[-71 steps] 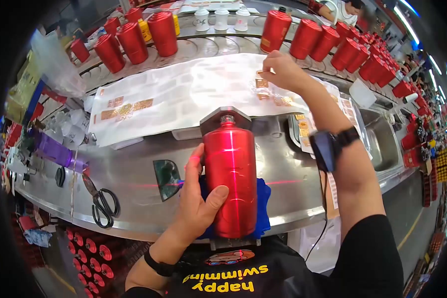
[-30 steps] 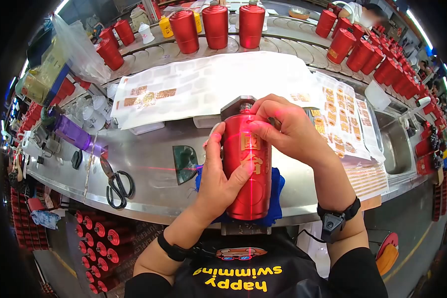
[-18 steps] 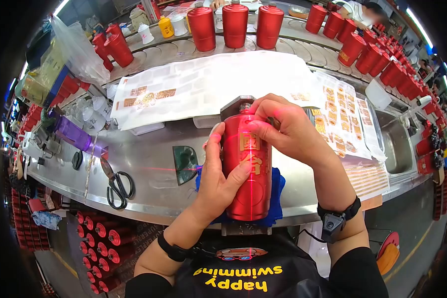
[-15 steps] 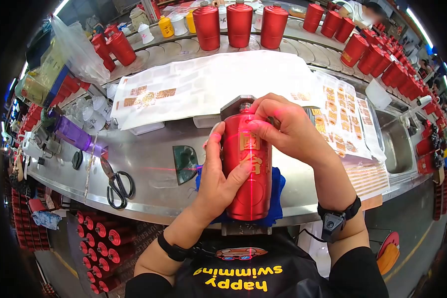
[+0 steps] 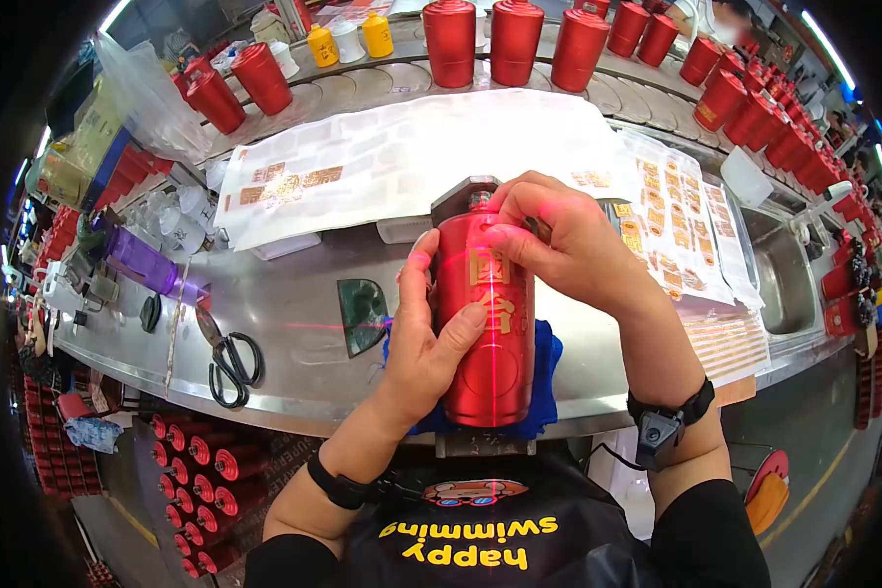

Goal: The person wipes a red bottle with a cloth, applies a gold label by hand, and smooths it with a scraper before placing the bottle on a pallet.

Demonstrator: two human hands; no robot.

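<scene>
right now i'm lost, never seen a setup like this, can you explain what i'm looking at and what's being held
There is no robot here: a person works with bare hands, seen from a camera worn on their head, looking forward and down. The left hand holds a red bottle with gold characters on its front. The right hand has its fingertips by the bottle's neck; whether they pinch anything is hidden. A blue cloth shows behind the bottle. On the metal counter lie black-handled scissors and a dark green plate; farther back is a long white sheet with gold patches.
</scene>
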